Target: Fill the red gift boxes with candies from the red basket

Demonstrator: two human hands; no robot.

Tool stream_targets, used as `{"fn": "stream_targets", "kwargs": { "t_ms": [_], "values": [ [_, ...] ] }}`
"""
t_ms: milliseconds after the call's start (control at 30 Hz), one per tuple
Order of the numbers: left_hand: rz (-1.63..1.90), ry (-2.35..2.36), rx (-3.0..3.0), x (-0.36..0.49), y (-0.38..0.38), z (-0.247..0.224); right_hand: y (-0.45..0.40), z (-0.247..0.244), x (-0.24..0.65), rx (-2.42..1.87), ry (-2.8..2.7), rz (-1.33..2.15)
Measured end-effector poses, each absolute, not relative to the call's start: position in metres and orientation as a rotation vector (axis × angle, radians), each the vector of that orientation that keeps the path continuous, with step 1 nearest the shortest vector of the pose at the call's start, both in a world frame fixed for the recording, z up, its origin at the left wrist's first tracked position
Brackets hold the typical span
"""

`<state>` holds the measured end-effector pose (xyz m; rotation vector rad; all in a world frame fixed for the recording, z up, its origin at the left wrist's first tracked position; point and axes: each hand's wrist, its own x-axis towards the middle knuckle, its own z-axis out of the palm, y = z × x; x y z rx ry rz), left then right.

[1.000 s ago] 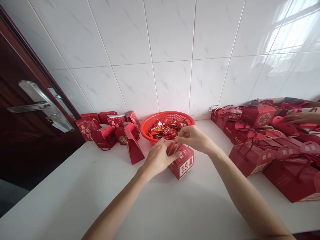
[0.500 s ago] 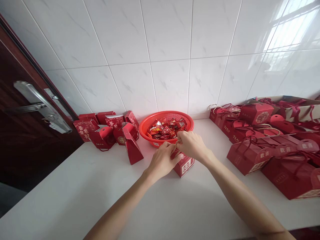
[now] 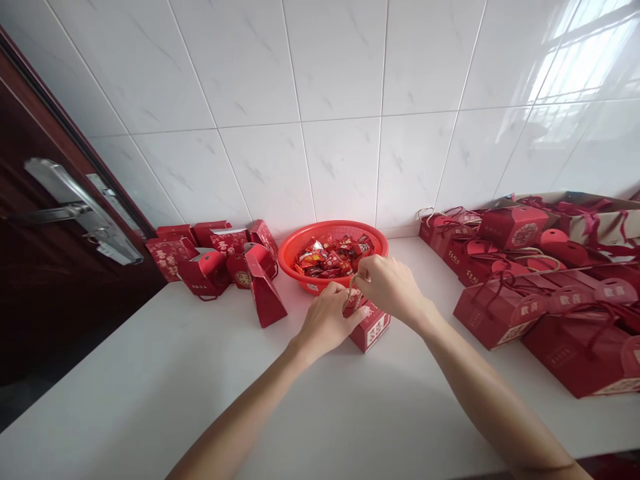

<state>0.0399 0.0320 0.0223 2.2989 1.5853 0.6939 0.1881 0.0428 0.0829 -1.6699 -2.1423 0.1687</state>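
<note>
A small red gift box [image 3: 373,328] with pale printed characters stands on the white table, just in front of the candy basket. My left hand [image 3: 327,317] is closed around its upper left side, the thumb lying over the front. A twisted tan cord handle [image 3: 353,291] rises from the box top. Pinched by my right hand [image 3: 386,283], the cord's upper end is pulled up above the box. Part of the box is covered by my hands. Behind them, the red plastic basket [image 3: 295,277] holds several wrapped candies [image 3: 333,259].
Several red boxes [image 3: 207,273] stand at the left, one of them tall and wedge-shaped [image 3: 267,297]. Many handled red boxes [image 3: 505,307] crowd the right side, near an open carton [image 3: 595,230]. A tiled wall [image 3: 340,160] backs the white table [image 3: 200,387]; a door [image 3: 60,200] is at far left.
My right hand has drawn slightly up and right with the cord, and more of its loop now shows between my hands. The box has shifted slightly right.
</note>
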Motion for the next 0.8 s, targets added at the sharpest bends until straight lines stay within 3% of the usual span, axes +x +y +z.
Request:
{"fn": "stream_targets", "kwargs": {
  "t_ms": [500, 800],
  "values": [
    [0.742, 1.484, 2.196, 0.041, 0.032, 0.026, 0.046, 0.09, 0.199, -1.672, -2.059, 0.137],
    [1.511, 1.221, 2.329, 0.046, 0.014, 0.03, 0.045, 0.107, 0.224, -1.674, -1.902, 0.19]
  ]
}}
